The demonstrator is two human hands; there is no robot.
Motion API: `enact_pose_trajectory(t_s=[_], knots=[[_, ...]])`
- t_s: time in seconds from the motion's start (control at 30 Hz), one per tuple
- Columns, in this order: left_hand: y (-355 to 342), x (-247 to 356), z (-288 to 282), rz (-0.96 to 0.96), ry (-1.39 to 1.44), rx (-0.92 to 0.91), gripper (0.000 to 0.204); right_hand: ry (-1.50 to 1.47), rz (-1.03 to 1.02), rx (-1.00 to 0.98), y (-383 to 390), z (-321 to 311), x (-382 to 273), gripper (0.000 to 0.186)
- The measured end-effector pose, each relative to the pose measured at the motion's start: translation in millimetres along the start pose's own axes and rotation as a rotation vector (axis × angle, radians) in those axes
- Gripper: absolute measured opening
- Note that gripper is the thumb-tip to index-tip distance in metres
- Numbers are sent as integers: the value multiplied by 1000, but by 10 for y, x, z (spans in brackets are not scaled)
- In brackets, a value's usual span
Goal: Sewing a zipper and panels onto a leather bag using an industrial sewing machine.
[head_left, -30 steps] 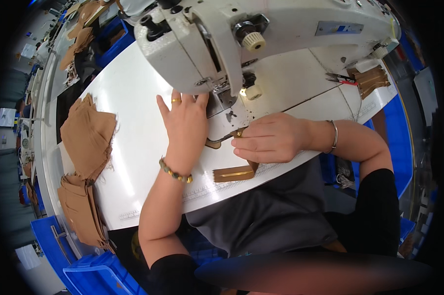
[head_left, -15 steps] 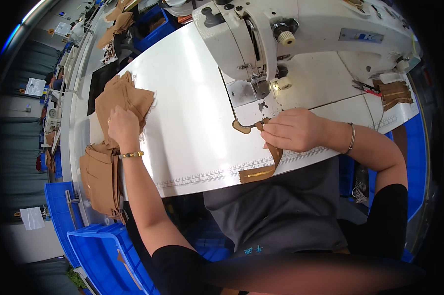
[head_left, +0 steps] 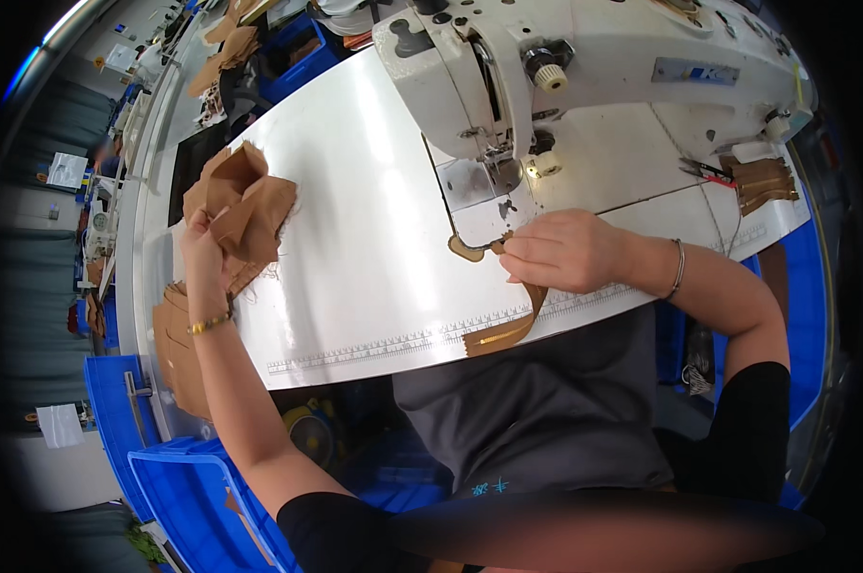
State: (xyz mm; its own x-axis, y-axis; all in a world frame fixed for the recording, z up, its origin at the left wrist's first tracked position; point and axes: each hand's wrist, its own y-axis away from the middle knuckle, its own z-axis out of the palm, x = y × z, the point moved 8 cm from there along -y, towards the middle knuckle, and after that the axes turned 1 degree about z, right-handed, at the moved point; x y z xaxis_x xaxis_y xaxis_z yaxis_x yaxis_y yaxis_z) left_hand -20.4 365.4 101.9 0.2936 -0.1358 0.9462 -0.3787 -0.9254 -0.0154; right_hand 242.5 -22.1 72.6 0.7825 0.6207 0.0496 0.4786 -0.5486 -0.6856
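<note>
At the left side of the white sewing table (head_left: 355, 239), my left hand (head_left: 204, 256) pinches the edge of a brown fabric piece (head_left: 260, 215) from a loose pile with frayed edges. The lifted piece folds up over the pile. My right hand (head_left: 567, 250) is closed on a brown zipper (head_left: 515, 329) in front of the sewing machine (head_left: 436, 86). The zipper's lower end, with gold-coloured teeth, curves down to the table's front edge; its upper part is mostly behind my fingers. A small tan, dark-edged piece (head_left: 465, 250) lies just left of those fingers.
Another stack of brown fabric (head_left: 176, 353) sits at the table's left edge, above a blue bin (head_left: 178, 468). Red-handled thread snips (head_left: 706, 172) and more brown zipper pieces (head_left: 764, 181) lie at the right. A printed ruler (head_left: 384, 346) runs along the front edge.
My left hand has shifted left and turned, lifting and folding back the top fabric of the pile. The right hand stays nearly in place with the zipper.
</note>
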Motion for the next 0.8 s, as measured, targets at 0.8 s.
enact_pose_trajectory(t_s=[0.8], knots=[[1738, 395, 2819, 560, -977, -665, 22, -2, 328, -515, 221, 359, 590, 41]])
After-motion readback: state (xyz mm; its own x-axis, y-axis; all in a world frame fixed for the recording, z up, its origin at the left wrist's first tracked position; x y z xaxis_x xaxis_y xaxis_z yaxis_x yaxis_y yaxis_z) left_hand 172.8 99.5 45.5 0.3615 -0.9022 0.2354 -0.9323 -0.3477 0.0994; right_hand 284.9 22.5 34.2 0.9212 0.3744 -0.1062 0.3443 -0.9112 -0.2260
